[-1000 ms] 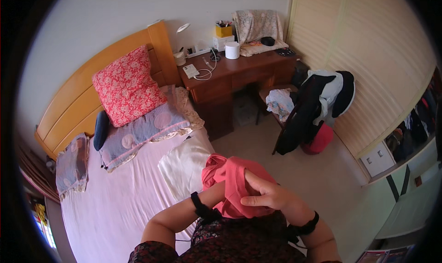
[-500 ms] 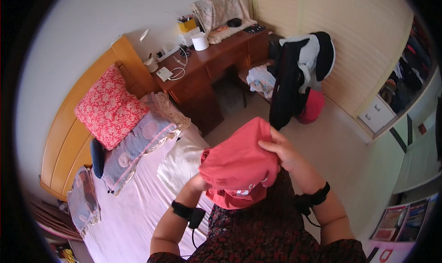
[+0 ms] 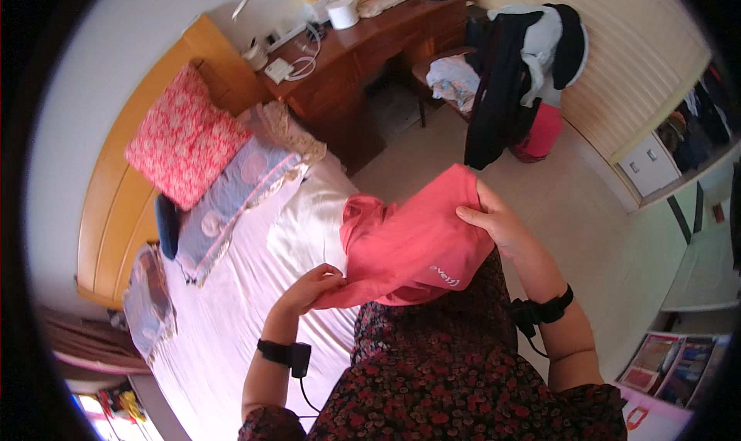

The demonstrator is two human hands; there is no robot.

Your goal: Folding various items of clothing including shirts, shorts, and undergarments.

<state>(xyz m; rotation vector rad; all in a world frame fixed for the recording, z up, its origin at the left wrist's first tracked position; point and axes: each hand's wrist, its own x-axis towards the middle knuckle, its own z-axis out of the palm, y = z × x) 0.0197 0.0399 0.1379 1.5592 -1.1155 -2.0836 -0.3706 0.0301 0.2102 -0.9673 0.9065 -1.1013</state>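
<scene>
A coral-red T-shirt (image 3: 409, 244) with small white lettering hangs bunched between my hands, in front of my body and over the bed's edge. My left hand (image 3: 309, 289) pinches its lower left corner between thumb and fingers. Up at the shirt's right end, my right hand (image 3: 494, 221) grips the cloth, thumb on top and fingers behind it, partly hidden. The fabric is stretched between the two hands, with a loose fold at its upper left. Beyond that fold a white satiny cloth (image 3: 302, 228) lies on the bed.
On the left is the bed (image 3: 231, 317) with a pink sheet, a red floral cushion (image 3: 187, 136) and grey-blue pillows. A brown desk (image 3: 340, 62) stands beyond it. Dark and white clothes (image 3: 513, 70) drape over a chair near the wardrobe. Open shelves (image 3: 679, 364) stand at right.
The shirt has gone from a bunched bundle to a stretched piece. My left hand has come out from beside it and drawn a corner left; my right hand has moved slightly right. The view has tilted down.
</scene>
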